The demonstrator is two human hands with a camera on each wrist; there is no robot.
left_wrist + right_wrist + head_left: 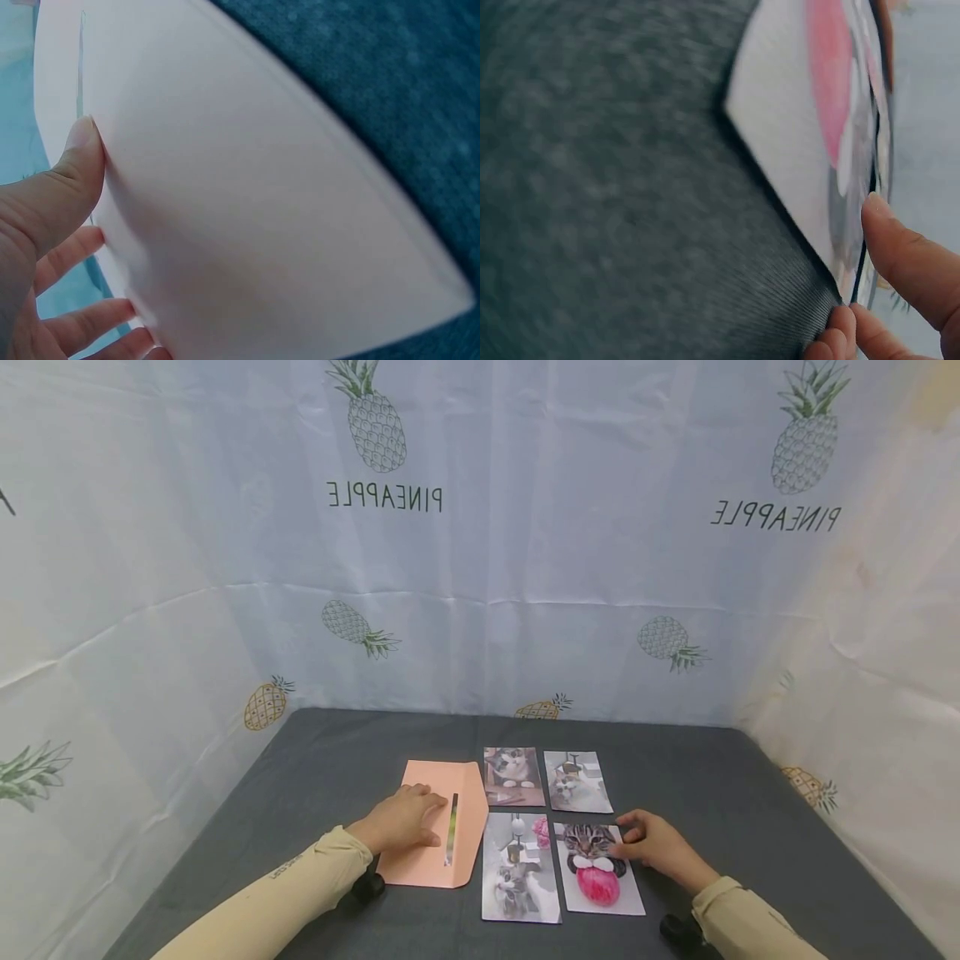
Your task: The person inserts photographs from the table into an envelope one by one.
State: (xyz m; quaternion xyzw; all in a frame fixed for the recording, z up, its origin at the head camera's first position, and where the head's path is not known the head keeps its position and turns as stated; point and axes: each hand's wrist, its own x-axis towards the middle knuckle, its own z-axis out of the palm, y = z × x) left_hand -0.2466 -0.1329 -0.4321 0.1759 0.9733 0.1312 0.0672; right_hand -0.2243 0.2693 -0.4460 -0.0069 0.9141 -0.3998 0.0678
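Observation:
A peach envelope (420, 868) lies flat with its flap side to the right; a narrow slot in it shows a coloured strip (452, 835). My left hand (405, 818) rests on the envelope with fingers spread; in the left wrist view the thumb (82, 165) lies beside the slot. Right of the envelope is a photo card of a tabby cat with a pink pompom (598, 887). My right hand (660, 847) touches that card at its upper right corner. In the right wrist view the thumb (907, 240) and fingertips (844, 322) are apart at the card's edge.
Three more cat photo cards lie nearby: a grey-and-white cat card (513, 789) and a paler card (577, 785) behind, and a larger card with a pink flower (517, 885) in front. A dark cloth (300, 827) covers the table; a pineapple-print curtain (480, 543) encloses it.

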